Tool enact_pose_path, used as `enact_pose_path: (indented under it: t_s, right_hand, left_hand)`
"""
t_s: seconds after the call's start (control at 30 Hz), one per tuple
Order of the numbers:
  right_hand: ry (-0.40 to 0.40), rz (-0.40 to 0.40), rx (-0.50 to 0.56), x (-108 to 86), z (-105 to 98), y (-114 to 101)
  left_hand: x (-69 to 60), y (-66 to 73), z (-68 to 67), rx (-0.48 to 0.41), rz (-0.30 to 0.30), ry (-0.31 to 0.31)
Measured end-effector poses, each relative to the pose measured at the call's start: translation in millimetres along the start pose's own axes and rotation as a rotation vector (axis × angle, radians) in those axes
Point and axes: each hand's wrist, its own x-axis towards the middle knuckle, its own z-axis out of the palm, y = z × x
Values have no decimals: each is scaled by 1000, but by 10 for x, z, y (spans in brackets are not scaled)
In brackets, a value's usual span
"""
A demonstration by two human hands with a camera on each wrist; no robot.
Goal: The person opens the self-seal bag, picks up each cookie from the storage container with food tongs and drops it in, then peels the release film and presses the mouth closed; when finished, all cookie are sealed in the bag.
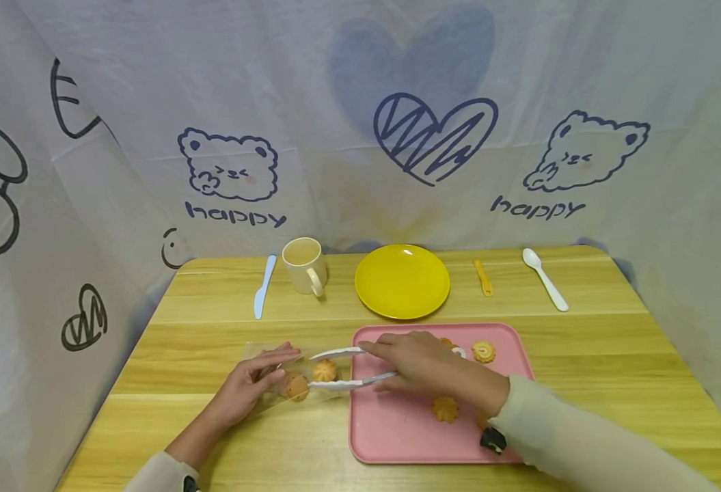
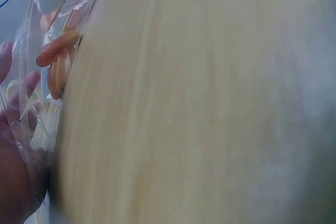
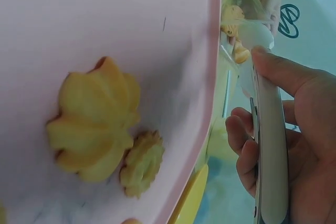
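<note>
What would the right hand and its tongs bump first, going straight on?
Probably the round speckled cookie in the clear plastic bag: the right hand points its tongs that way, one tip close to it. Depth is unclear, so they might pass above and meet the left hand.

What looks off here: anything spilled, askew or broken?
Nothing stands out. The mug is upright, the yellow plate lies flat, and visible cookies are on the pink tray or inside the clear bag. No spill shows.
</note>
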Motion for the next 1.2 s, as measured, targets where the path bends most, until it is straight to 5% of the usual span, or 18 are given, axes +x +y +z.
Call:
enact_pose_path:
  t_s: [0.67, 1.2]
  right_hand:
    - [-11, -18, 22, 356, 182, -229]
    - [-43, -15, 24, 457, 211, -323]
  left_hand:
    - [-4, 3, -2, 13, 4, -6]
    - [-2, -12, -9, -23, 38, -15]
